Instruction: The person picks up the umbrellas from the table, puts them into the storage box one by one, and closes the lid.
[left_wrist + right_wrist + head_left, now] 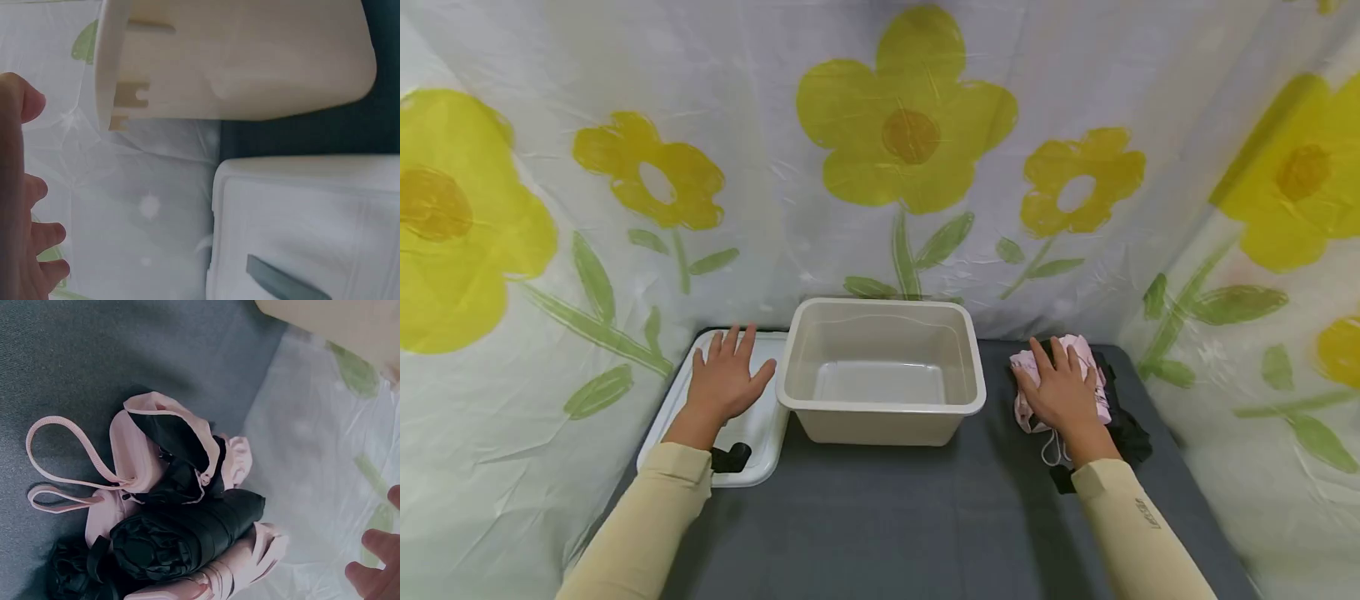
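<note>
My left hand (pixel 724 385), fingers spread and straight, hovers over a white lid (pixel 762 437) lying at the left of the table. In the left wrist view its fingertips (pixel 49 237) touch nothing. My right hand (pixel 1063 398) is held above a pile of folded umbrellas at the right, fingers apart and holding nothing. The right wrist view shows a black rolled umbrella (pixel 194 534) among pink ones, one pink umbrella (pixel 134 450) having a looped wrist strap (pixel 69 422). Between the hands stands a beige plastic bin (pixel 880 427), with nothing seen inside.
A dark grey cloth (pixel 887 525) covers the table. Behind it and along both sides hangs a whitish curtain (pixel 760 208) printed with yellow flowers. The bin's left wall stands close beside the lid.
</note>
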Tool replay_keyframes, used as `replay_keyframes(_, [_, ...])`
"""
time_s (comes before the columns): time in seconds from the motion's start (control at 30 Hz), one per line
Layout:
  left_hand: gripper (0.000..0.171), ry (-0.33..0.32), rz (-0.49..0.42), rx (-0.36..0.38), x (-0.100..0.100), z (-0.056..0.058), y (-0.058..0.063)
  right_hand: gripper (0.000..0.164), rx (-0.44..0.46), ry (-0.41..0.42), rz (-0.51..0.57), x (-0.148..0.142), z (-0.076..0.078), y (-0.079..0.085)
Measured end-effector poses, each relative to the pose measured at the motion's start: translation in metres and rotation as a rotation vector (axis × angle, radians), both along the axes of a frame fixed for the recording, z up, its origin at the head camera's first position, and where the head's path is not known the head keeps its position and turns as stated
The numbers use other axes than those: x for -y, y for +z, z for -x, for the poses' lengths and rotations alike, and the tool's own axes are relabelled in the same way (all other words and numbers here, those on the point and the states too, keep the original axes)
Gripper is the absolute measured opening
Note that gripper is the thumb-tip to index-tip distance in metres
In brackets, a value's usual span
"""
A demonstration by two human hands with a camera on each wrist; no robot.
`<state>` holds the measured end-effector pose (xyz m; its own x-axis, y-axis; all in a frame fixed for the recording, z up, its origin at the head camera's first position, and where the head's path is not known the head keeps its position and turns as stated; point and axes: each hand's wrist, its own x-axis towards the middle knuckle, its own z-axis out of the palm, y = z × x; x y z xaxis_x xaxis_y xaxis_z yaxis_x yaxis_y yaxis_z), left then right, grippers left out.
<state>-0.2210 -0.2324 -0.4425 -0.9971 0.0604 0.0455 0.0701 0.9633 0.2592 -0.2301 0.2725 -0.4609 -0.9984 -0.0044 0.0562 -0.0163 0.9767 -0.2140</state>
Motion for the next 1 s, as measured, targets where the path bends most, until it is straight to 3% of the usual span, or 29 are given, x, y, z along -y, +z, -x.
replay_keyframes(0.57, [0.070, -0.032, -0.225, -0.034, -0.019, 0.000, -0.016, 0.070, -0.033, -0.001, 0.053, -0.027, 0.001, -0.010])
replay_keyframes(1.0, [0.067, -0.045, -0.388, 0.026, -0.023, 0.004, -0.023, 0.068, -0.026, -0.004, 0.102, -0.038, 0.014, -0.019])
